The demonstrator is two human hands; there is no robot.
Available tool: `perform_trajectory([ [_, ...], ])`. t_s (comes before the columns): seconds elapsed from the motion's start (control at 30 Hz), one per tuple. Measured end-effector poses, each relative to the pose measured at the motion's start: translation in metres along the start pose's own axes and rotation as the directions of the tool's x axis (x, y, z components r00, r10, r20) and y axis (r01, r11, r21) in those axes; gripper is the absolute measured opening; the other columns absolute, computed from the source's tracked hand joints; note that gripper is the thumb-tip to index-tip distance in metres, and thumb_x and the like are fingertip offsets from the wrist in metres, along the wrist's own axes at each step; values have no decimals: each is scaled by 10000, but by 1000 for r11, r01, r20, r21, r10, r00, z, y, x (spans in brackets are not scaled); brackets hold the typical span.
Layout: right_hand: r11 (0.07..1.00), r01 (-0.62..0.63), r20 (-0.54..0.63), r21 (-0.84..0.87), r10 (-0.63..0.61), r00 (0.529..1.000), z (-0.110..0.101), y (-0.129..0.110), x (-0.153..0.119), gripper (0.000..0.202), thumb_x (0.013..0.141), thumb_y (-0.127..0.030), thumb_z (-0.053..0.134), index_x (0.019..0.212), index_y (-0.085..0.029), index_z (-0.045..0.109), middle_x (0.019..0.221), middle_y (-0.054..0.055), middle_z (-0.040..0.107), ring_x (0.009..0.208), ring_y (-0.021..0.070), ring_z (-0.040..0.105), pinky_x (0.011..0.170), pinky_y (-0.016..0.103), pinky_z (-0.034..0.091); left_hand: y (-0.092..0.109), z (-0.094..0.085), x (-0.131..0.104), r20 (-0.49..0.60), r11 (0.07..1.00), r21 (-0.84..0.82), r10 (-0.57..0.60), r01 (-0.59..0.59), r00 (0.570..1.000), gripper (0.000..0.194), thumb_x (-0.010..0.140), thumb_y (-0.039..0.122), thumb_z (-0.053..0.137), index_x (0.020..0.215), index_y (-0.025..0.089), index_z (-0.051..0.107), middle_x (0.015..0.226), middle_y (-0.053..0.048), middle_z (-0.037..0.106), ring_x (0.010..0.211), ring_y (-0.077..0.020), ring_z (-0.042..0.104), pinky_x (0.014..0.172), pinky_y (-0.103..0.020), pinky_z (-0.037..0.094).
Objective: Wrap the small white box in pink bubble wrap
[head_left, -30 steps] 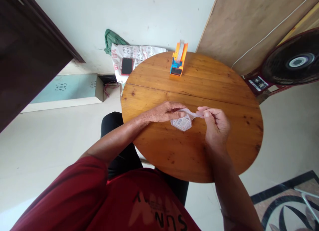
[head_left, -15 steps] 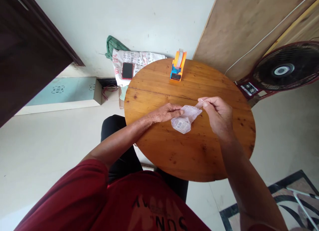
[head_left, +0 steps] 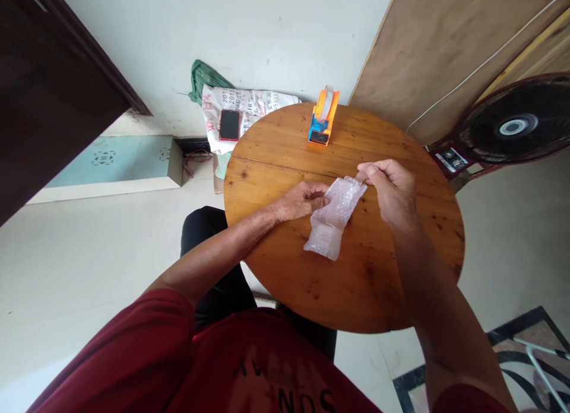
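Note:
A bubble wrap pouch [head_left: 336, 208] lies stretched out on the round wooden table [head_left: 285, 270], slanting from lower left to upper right. Its lower part looks more opaque, and what is inside cannot be made out. My left hand [head_left: 299, 201] grips the pouch's left edge between thumb and fingers. At the upper right end, my right hand [head_left: 392, 184] is closed in a pinch on a thin, clear strip that meets the pouch; whether this strip is tape or film is too small to tell.
An orange and blue tape dispenser [head_left: 323, 116] stands at the table's far side. Beyond the left edge, a phone [head_left: 229, 125] rests on a printed white sack [head_left: 214, 101]. A large fan [head_left: 512, 128] is at the right, by a wooden panel [head_left: 423, 38].
The pouch has unfolded and lengthened towards me, and the label seen on it before no longer shows. My right hand has moved slightly up, still pinching.

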State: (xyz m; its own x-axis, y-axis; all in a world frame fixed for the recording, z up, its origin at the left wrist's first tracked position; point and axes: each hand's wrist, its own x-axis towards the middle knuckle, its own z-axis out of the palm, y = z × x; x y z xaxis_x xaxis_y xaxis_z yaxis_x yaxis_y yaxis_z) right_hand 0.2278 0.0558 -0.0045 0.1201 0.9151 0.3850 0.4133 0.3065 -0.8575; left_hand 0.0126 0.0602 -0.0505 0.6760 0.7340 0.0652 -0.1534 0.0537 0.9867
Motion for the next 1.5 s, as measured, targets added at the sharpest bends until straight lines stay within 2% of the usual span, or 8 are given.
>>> perform_trajectory([
  [0.33, 997, -70, 7, 26, 70, 998, 10, 22, 21, 138, 816, -384, 713, 769, -254, 716, 726, 6, 709, 719, 206, 656, 765, 440, 554, -5, 2, 5, -74, 995, -90, -41, 34, 996, 364, 756, 336, 780, 1028, 116, 679, 777, -16, 667, 649, -109, 588, 594, -213, 402],
  [0.5, 996, -70, 28, 51, 69, 997, 15, 28, 27, 132, 822, -364, 706, 752, -252, 699, 721, -7, 700, 713, 195, 647, 762, 432, 556, -5, 3, 10, -146, 992, -102, -89, 75, 985, 295, 728, 243, 770, 976, 121, 666, 761, 2, 659, 614, -88, 567, 568, -194, 397],
  [0.63, 996, -56, 43, 66, 54, 998, 14, 34, 29, 175, 809, -400, 727, 728, -254, 674, 711, -16, 695, 717, 196, 646, 750, 422, 562, -2, 2, 20, -172, 977, -27, -213, 212, 962, 199, 721, 188, 727, 899, 137, 655, 676, 24, 622, 533, -79, 499, 507, -192, 352],
  [0.8, 978, -158, 69, 134, 150, 986, 16, 41, 28, 164, 818, -390, 694, 756, -238, 701, 766, 2, 727, 758, 195, 668, 793, 426, 560, 8, 11, 36, -168, 973, -18, -231, 232, 958, 105, 703, 75, 675, 773, 141, 632, 690, 25, 616, 602, -88, 526, 606, -210, 412],
  [1.03, 971, -212, 94, 110, 203, 975, 15, 48, 28, 183, 873, -367, 619, 779, -224, 684, 850, 28, 739, 797, 190, 694, 780, 393, 553, 4, 22, 44, -290, 979, -75, -202, 189, 935, 151, 735, 172, 739, 823, 126, 624, 739, 8, 619, 626, -96, 533, 605, -224, 420],
  [1.2, 995, -95, -98, -37, 91, 991, -4, 27, 15, 152, 845, -388, 674, 785, -251, 644, 707, -25, 643, 649, 168, 639, 669, 345, 508, -2, 24, 43, -326, 987, 16, -145, 159, 934, 192, 742, 227, 767, 832, 123, 634, 750, -11, 629, 641, -114, 540, 596, -242, 427],
  [1.37, 947, -70, 119, -314, 113, 987, -5, -12, -18, 279, 833, -480, 692, 706, -242, 623, 626, -20, 596, 589, 155, 533, 589, 317, 413, -7, 26, 43, -364, 967, 203, -70, 153, 929, 260, 744, 306, 790, 898, 134, 671, 824, -36, 670, 729, -147, 582, 649, -262, 444],
  [1.5, 939, -53, 112, -339, 96, 989, 0, -6, -28, 189, 827, -395, 661, 742, -226, 649, 670, -12, 628, 622, 161, 543, 603, 312, 395, -13, 23, 42, -351, 990, 108, -47, 90, 935, 254, 745, 324, 784, 874, 139, 667, 791, -17, 659, 679, -120, 568, 607, -231, 435],
])
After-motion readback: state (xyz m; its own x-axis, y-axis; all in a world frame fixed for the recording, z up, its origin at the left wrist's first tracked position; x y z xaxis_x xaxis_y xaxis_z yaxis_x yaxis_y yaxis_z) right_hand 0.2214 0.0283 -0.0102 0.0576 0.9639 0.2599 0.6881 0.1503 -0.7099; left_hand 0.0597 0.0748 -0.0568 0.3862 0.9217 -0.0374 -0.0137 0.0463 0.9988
